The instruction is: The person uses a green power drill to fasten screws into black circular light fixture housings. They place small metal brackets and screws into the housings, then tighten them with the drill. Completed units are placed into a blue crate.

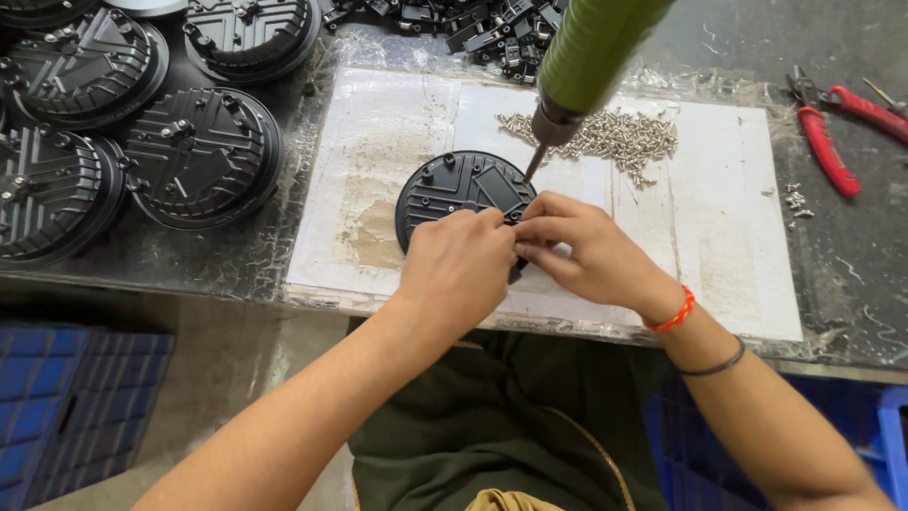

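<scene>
On the bench's white mat [719,265] the left hand [459,270] presses down on the round black housing [454,189] to steady it, while the right hand [586,251] pinches something small at its rim beneath the hanging green screwdriver [586,57], near a screw pile [605,137].

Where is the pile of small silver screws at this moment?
In the head view, the pile of small silver screws lies on the white mat, beyond the right hand, just right of the green electric screwdriver.
</scene>
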A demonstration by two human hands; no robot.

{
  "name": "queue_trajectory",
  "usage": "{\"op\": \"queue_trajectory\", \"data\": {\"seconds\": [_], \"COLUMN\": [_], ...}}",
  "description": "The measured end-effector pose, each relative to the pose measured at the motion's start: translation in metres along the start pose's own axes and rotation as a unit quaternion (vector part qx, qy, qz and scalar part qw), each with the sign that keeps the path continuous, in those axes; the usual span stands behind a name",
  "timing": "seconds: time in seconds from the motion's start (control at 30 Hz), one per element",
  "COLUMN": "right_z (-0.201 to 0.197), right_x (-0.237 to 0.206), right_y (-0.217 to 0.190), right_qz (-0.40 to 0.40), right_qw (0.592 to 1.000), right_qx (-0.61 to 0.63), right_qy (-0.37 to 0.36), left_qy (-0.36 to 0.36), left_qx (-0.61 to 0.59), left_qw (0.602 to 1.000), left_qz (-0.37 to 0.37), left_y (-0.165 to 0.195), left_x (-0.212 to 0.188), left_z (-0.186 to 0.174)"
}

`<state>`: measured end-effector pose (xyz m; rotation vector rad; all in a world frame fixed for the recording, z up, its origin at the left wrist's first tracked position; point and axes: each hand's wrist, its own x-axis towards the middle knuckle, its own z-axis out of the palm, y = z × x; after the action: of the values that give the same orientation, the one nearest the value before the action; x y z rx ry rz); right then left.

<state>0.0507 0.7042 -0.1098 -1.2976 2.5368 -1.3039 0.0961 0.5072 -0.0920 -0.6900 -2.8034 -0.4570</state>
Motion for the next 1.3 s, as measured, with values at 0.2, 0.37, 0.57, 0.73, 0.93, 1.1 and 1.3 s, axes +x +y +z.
{"op": "queue_trajectory", "data": {"seconds": [0.2, 0.37, 0.57, 0.73, 0.93, 1.1, 1.3], "right_z": [0.009, -0.025, -0.031, -0.028, -0.039, -0.038, -0.029], "right_x": [-0.029, -0.001, 0.043, 0.053, 0.044, 0.040, 0.041], "right_y": [-0.021, 0.029, 0.070, 0.080, 0.077, 0.064, 0.056], "right_qz": [0.070, 0.146, 0.098, 0.085, 0.052, 0.009, 0.065], "right_qw": [0.997, 0.984, 0.983, 0.978, 0.987, 0.978, 0.970], "right_qx": [0.000, 0.013, -0.136, -0.188, -0.149, -0.206, -0.232], "right_qy": [0.019, 0.102, 0.079, 0.037, 0.028, 0.024, 0.034], "left_qy": [0.022, 0.027, 0.034, 0.017, 0.017, 0.024, 0.042], "left_qx": [-0.074, -0.048, -0.066, -0.082, -0.098, -0.106, -0.110], "left_qw": [0.993, 0.996, 0.997, 0.996, 0.994, 0.994, 0.993], "left_qz": [0.090, 0.069, 0.036, 0.035, 0.040, 0.029, 0.021], "left_y": [-0.008, -0.019, -0.020, -0.024, -0.029, -0.031, -0.030], "left_x": [-0.019, -0.003, 0.002, 0.005, 0.003, 0.004, -0.001], "left_z": [-0.011, -0.007, -0.006, -0.007, -0.008, -0.004, 0.000]}}
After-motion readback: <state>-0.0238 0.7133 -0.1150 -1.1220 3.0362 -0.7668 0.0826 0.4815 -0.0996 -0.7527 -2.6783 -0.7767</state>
